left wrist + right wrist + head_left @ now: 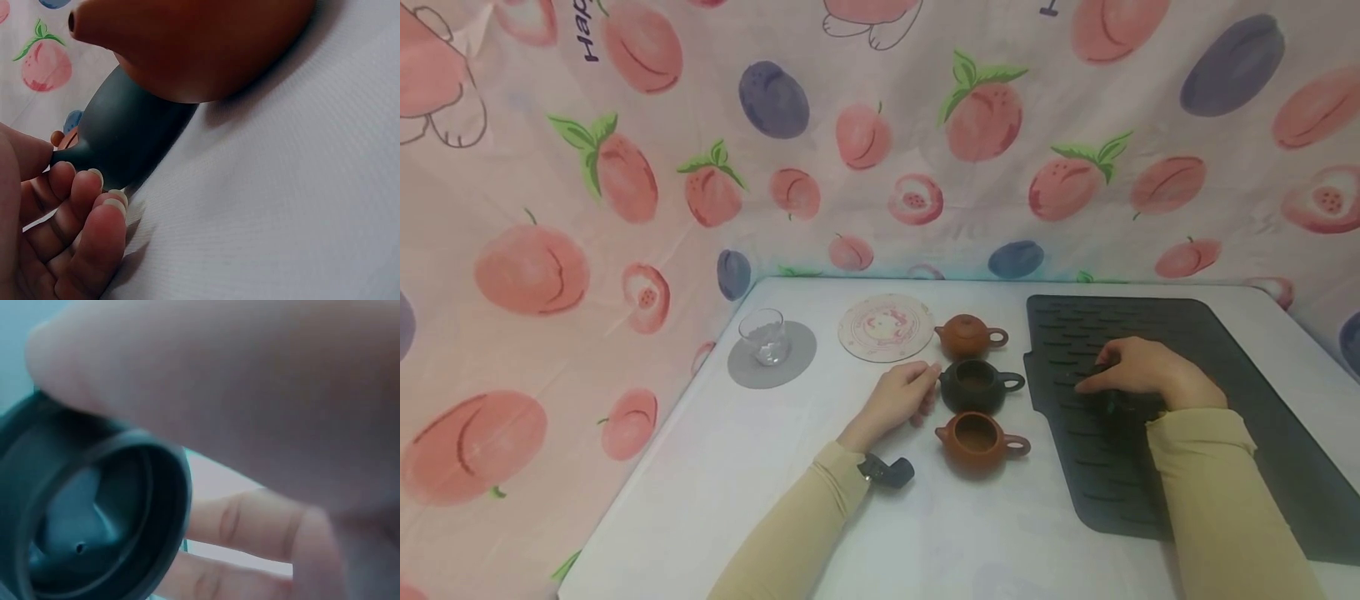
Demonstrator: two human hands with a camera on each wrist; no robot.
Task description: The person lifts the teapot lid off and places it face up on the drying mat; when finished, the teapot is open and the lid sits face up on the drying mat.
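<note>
My left hand [898, 396] pinches the spout of a dark lidless teapot [972, 403] between thumb and index finger. The other fingers curl below the spout in the left wrist view. Over the black ridged mat, my right hand [1146, 371] grips a dark round teapot lid [112, 512]. Its hollow underside and small vent hole face the right wrist camera; in the head view it blends into the mat. An open reddish-brown teapot [972, 458] stands on the near side of the dark one. Beyond it sits a brown teapot with its lid on [964, 342].
The black mat [1187, 333] covers the table's right side. At the back left, a clear glass [766, 340] stands on a grey round coaster [745, 375]. A patterned round coaster [886, 327] lies beside the far teapot. Fruit-print cloth [865, 217] hangs behind the white table.
</note>
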